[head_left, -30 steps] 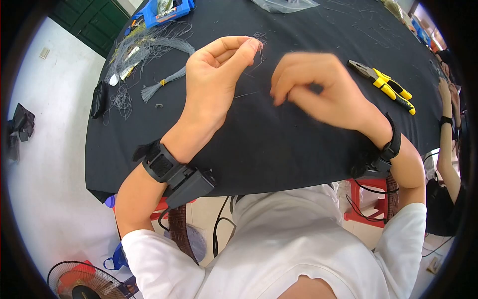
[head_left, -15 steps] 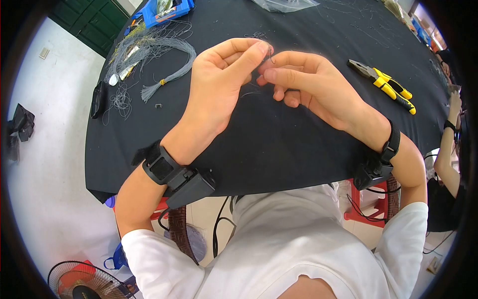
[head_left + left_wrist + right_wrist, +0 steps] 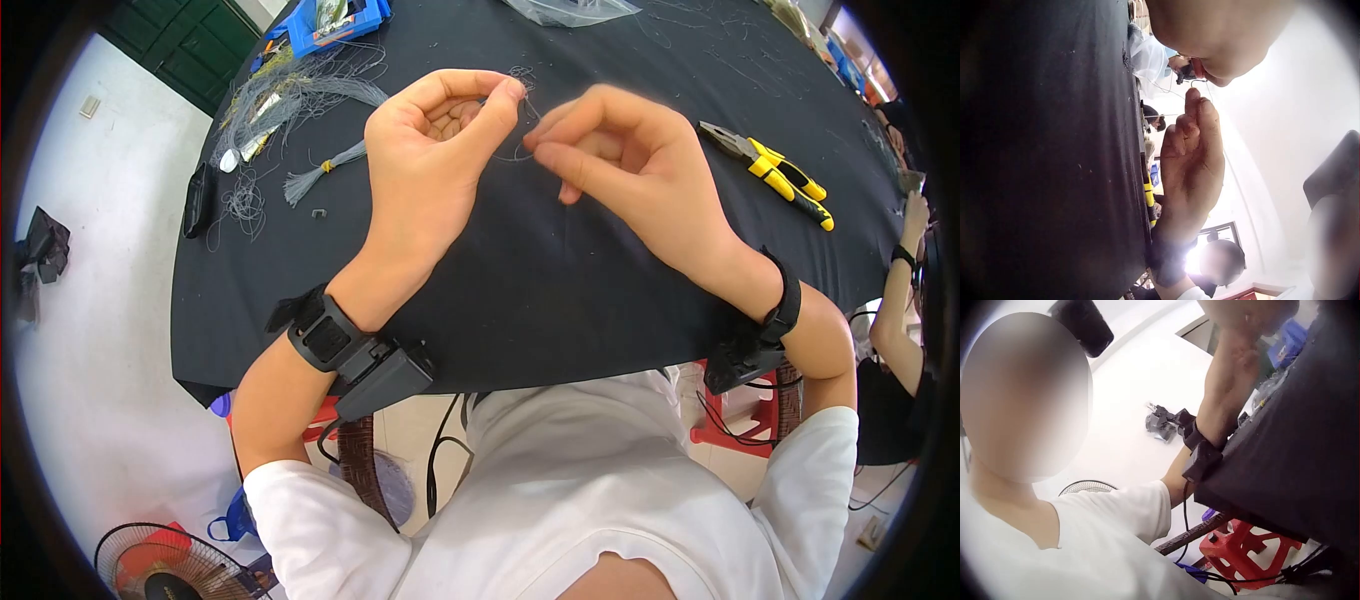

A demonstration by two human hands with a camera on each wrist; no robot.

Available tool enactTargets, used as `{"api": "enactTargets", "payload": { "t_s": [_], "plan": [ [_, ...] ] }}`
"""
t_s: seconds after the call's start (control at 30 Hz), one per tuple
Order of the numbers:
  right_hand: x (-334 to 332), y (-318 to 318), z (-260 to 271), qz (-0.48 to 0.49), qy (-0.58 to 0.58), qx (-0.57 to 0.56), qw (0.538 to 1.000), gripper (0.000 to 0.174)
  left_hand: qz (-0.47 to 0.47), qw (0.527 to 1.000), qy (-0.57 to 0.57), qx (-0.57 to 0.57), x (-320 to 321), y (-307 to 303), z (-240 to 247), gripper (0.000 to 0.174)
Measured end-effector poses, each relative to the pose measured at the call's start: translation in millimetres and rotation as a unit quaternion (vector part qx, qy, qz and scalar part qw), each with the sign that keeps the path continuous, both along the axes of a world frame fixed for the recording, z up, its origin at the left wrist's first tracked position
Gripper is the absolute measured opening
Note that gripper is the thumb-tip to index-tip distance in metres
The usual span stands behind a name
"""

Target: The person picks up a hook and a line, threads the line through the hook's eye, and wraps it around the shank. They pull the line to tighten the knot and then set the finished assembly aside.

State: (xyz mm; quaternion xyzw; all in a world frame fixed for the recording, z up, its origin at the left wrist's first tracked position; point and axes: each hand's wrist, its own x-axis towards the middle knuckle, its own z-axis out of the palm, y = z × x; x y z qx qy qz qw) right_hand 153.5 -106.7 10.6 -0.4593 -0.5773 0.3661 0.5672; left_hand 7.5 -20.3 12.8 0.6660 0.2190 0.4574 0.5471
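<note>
In the head view my left hand [image 3: 425, 150] is raised over the black-covered table, thumb and index fingertip pinching a thin fishing line [image 3: 513, 159]. Close at its right, my right hand [image 3: 645, 165] has thumb and index tip together on the same line, which bows below the fingertips between the hands. A small dark curved piece [image 3: 1197, 82] shows above the right fingertips in the left wrist view; whether it is a hook or a bend of line I cannot tell. The left fingertips hide whatever lies between them.
Combination pliers [image 3: 780, 180] with yellow-black handles lie at the right. Back left, a grey line bundle [image 3: 305, 183] tied in yellow lies near loose tangles [image 3: 243, 200], a black case [image 3: 198, 200] and a blue box [image 3: 335, 25]. A plastic bag [image 3: 570, 10] is at the far edge.
My right hand came in from the right to the left fingertips, then drew slightly back with the line pinched. The left hand shifted only a little.
</note>
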Motion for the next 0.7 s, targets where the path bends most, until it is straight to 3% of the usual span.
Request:
{"api": "enactTargets", "payload": {
  "t_s": [0.17,0.27,0.37,0.5,0.6,0.7],
  "plan": [
    [-9.3,-1.7,4.3,-0.019,0.007,0.048,0.999,0.004,0.012,1.0,0.006,0.0,0.3,-0.8,0.7,0.016],
    [-2.7,-2.2,7.0,-0.069,-0.199,0.115,0.971,0.006,0.004,1.0,0.013,0.017,0.1,-0.1,-0.3,0.017],
    [3.5,-4.6,18.1,-0.067,-0.307,0.113,0.943,0.009,0.017,0.998,-0.02,0.06,4.6,0.1,-3.4,0.011],
    [11.5,-2.8,30.2,-0.135,-0.384,0.245,0.88,0.01,0.012,0.997,-0.005,0.074,4.4,-3.5,-0.8,0.009],
    [18.4,-1.4,38.8,-0.129,-0.44,0.309,0.833,0.011,-0.001,0.995,-0.006,0.1,5.7,-4.5,-2.2,0.008],
    [15.3,-7.7,50.9,-0.109,-0.464,0.238,0.846,0.011,-0.008,0.993,0.022,0.119,4.5,-4.5,-1.1,0.009]
  ]
}}
